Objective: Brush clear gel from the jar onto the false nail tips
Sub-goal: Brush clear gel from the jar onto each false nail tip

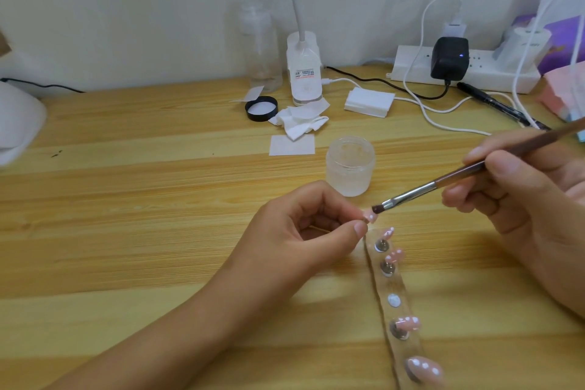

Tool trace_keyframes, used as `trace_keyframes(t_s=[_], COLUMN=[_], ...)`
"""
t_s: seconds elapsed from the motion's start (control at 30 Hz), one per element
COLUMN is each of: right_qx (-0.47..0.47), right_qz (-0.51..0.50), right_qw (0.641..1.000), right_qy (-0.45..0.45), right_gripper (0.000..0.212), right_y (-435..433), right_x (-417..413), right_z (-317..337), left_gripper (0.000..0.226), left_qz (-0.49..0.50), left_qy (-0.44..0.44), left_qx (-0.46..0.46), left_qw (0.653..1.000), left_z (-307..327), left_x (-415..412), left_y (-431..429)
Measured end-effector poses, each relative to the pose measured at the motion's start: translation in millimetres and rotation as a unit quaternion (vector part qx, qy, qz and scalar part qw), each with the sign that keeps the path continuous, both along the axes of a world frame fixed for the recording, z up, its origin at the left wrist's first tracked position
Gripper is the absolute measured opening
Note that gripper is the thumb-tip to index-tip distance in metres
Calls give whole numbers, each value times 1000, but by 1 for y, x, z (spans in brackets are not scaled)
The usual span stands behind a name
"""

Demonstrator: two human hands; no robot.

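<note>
Left hand: the left hand (304,231) is curled, with thumb and forefinger pinching one small pink false nail tip (369,217) just off their ends. I cannot tell whether they hold the tip itself or a stud beneath it.
Right hand: the right hand (519,196) grips a thin brown-handled brush with a silver metal ferrule (411,191) like a pen. Its dark flat bristles (377,208) touch or nearly touch the pinched tip, between the two hands.
Gel source: the small frosted clear plastic jar (349,165) stands open on the pale wooden counter (142,199), just beyond the left hand's fingertips.
Waiting tips: a clear flexible strip with round metal studs (397,282) lies just right of the left thumb and runs toward the person. Four more pink tips with white dots (408,323) sit on it, and one stud (394,300) is bare.
Risk, grip: the pinch takes only the tip's near end, so brush pressure could twist it or flick it out. Gel creeping onto the fingers would smear the coat.
Risk, load: too much gel would likely pool at the edges or drip onto the strip below.
Risk, jar: a careless reach back with the brush, or a shift of the left hand, could tip the open jar.
Risk, neighbours: the right wrist hovers near the strip, and brushing against it could dislodge the mounted tips.
</note>
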State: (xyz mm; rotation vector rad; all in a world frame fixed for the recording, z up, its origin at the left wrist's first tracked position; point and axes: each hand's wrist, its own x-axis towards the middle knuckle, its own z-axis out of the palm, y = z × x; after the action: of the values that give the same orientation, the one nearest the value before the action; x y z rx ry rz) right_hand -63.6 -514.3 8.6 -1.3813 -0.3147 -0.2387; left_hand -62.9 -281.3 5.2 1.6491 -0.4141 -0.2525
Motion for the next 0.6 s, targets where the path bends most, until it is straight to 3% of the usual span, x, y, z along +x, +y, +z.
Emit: trace_keyframes(t_s=[0.27,0.6], right_qx=[-5,-7], right_qz=[-30,15], right_qw=[1000,1000], right_qy=[6,-6], right_gripper=[29,22], right_y=[-2,2], right_x=[3,-1], right_z=[-3,-1], left_gripper=[10,12], left_qz=[0,-1], left_qy=[2,2], left_qx=[-4,0], left_qw=[1000,1000], left_z=[-1,0], left_x=[1,1], left_y=[0,0])
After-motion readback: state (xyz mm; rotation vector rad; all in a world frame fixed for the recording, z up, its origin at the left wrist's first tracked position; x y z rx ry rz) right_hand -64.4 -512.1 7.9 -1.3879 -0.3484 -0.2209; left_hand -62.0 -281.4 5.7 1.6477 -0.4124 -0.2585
